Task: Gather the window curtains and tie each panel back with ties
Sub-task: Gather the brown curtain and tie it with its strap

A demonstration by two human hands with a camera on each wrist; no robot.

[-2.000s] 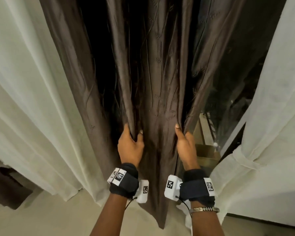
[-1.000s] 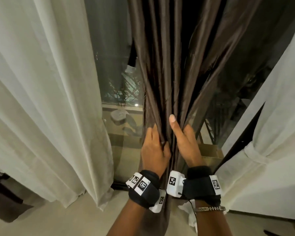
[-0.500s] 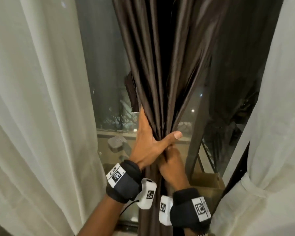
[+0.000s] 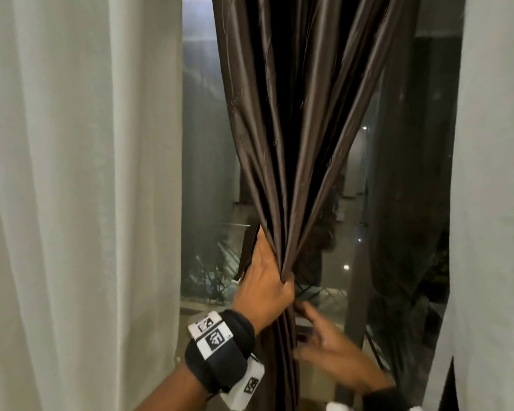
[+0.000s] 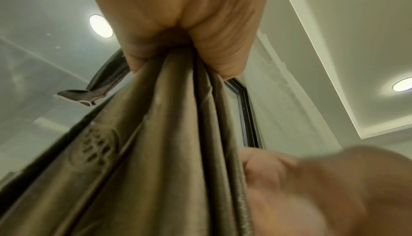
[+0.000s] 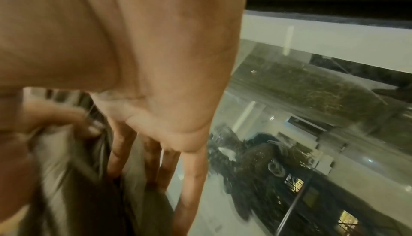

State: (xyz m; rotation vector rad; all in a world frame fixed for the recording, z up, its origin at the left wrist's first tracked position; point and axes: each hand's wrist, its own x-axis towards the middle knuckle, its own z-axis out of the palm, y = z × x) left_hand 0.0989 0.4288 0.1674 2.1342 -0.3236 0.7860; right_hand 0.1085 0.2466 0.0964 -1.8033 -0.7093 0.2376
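The brown curtain (image 4: 294,114) is gathered into one tight bunch in front of the window. My left hand (image 4: 267,280) grips that bunch, fingers wrapped around the folds; the left wrist view shows the folds (image 5: 167,151) running out of the fist (image 5: 178,19). A dark brown tie strip (image 4: 248,250) sticks up from the left side of this hand, also seen in the left wrist view (image 5: 100,84). My right hand (image 4: 330,348), blurred, is just below and right of the left, its straight fingers (image 6: 191,178) against the hanging curtain (image 6: 93,195).
A white sheer curtain (image 4: 72,173) hangs loose at the left. Another white sheer (image 4: 493,173) hangs at the right edge. Window glass (image 4: 202,143) shows between them, with a dark frame post (image 4: 356,292) right of the bunch.
Both hands squeezed the brown curtain into a narrow bunch. The left hand took the whole bunch, and the right hand let go and dropped lower. The view tilted upward.
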